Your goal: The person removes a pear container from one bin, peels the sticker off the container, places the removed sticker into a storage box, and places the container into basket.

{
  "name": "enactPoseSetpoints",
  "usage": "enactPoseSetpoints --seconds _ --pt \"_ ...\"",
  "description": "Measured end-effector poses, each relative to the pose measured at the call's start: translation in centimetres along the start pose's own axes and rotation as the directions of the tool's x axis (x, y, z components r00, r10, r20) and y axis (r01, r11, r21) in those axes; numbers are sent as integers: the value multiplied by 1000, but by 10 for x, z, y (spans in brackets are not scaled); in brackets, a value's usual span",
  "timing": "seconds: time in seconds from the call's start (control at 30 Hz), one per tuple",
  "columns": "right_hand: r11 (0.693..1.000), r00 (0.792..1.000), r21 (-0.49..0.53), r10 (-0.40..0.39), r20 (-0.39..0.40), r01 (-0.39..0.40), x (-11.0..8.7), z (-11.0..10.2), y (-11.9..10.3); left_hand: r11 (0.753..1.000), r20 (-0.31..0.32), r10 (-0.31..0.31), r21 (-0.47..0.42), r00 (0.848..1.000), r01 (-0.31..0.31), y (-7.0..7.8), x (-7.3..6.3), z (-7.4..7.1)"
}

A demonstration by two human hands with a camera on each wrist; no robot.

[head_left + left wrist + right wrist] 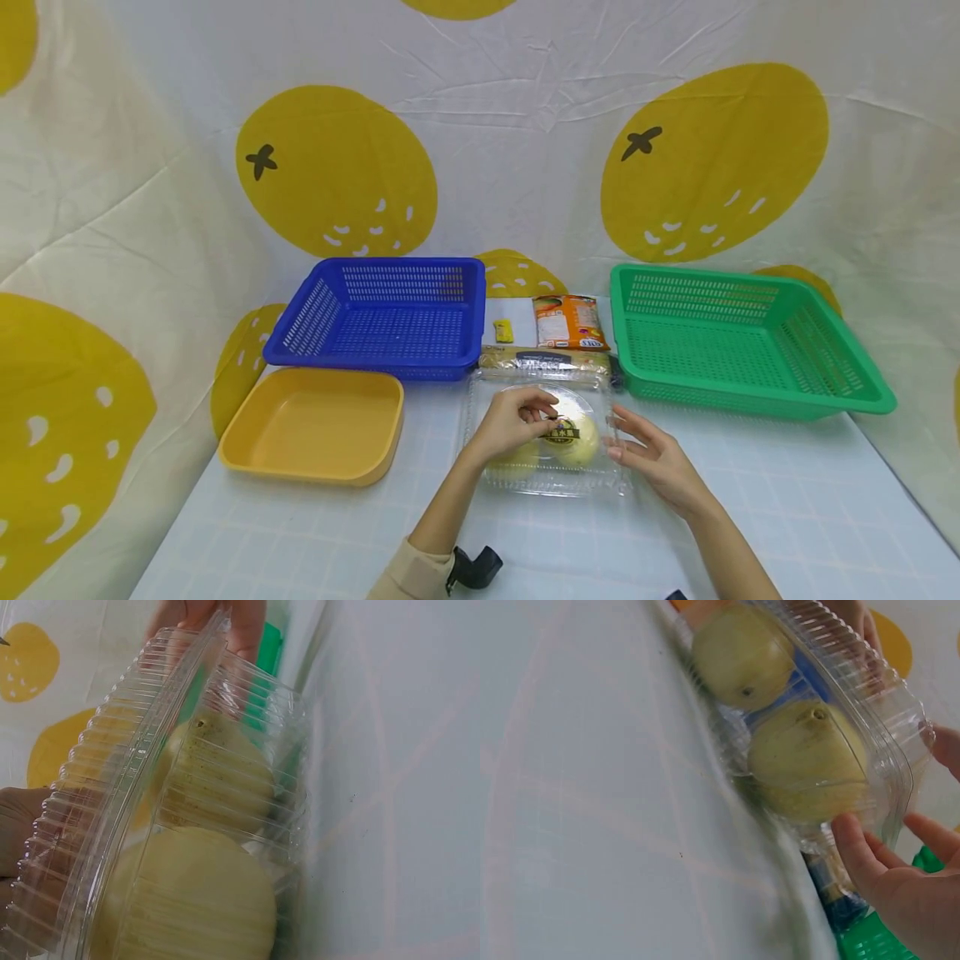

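A clear plastic clamshell box [525,481] lies on the table, its lid lowered over the base. Two round, pale yellow-green fruits [199,896] sit inside, and a dark and gold label [562,432] marks the lid. My left hand [513,423] is over the middle of the lid, fingers bent and thumb tip beside the label; whether it pinches anything there I cannot tell. At the box's right side is my right hand [656,462]. Its fingers [855,851] reach out fairly straight, the tips at the side wall and lid edge.
Behind the box lie a long clear packet [543,359], an orange packet [573,322] and a small yellow sachet [503,331]. A blue basket [375,363] and a yellow tray [300,473] stand left, a green basket [720,400] right. A patterned cloth [525,183] hangs behind.
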State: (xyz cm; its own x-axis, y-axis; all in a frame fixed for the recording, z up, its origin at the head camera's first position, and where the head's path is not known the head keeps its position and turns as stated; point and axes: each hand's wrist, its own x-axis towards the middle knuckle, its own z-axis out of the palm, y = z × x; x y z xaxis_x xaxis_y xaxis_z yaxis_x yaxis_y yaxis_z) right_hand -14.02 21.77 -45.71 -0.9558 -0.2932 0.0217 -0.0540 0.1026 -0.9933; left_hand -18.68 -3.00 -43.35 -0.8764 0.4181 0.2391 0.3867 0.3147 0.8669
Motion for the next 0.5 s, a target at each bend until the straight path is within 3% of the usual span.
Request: enactPoseSetpoints --seconds 0.27,0.5 --pt "999 1000 34 -11 13 10 1 0 3 1000 -49 14 28 999 -13 0 -3 1" --pt "999 1000 44 -9 23 8 1 -1 4 999 -25 14 40 1000 -13 1 -3 0"
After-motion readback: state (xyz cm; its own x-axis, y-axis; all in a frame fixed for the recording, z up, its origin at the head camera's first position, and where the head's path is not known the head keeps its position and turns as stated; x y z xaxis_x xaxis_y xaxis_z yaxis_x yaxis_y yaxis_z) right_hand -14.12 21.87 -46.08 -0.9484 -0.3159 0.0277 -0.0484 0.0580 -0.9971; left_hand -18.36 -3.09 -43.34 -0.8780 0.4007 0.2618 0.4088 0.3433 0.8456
